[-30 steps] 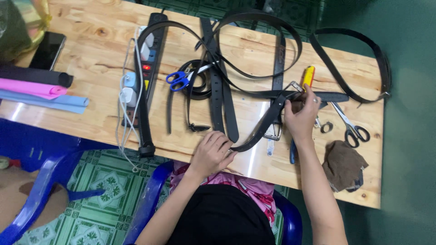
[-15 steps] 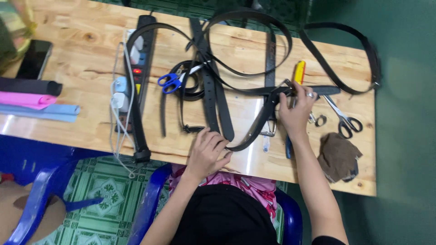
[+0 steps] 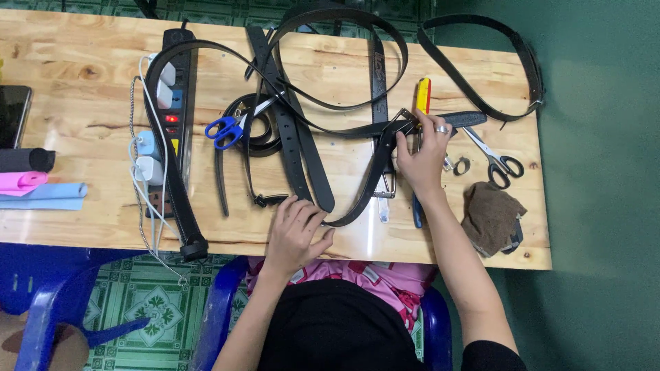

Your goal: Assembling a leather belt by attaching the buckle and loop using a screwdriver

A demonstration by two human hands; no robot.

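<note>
A pale wooden bench (image 3: 82, 82) fills the upper part of the frame, crowded with long black leather belts (image 3: 295, 148) that loop and cross over one another; their exact number cannot be told. At the left lies a black power strip (image 3: 177, 89) with white chargers plugged in, and at the far left edge sit a dark phone (image 3: 12, 113) and rolled pink and blue sheets (image 3: 38, 192). Two pairs of scissors show: a blue-handled pair (image 3: 227, 130) at the centre and a black-handled pair (image 3: 498, 158) at the right, just above a crumpled brown cloth (image 3: 491, 218).

The black belt with a metal buckle (image 3: 375, 172) runs diagonally from the bench's near edge up to the centre right. The right hand (image 3: 423, 154) pinches its buckle end with the fingers closed around it, beside a yellow-handled tool (image 3: 423, 95). The left hand (image 3: 295, 233) rests at the bench's lower edge, fingers loosely spread, touching the belt's lower bend.
</note>
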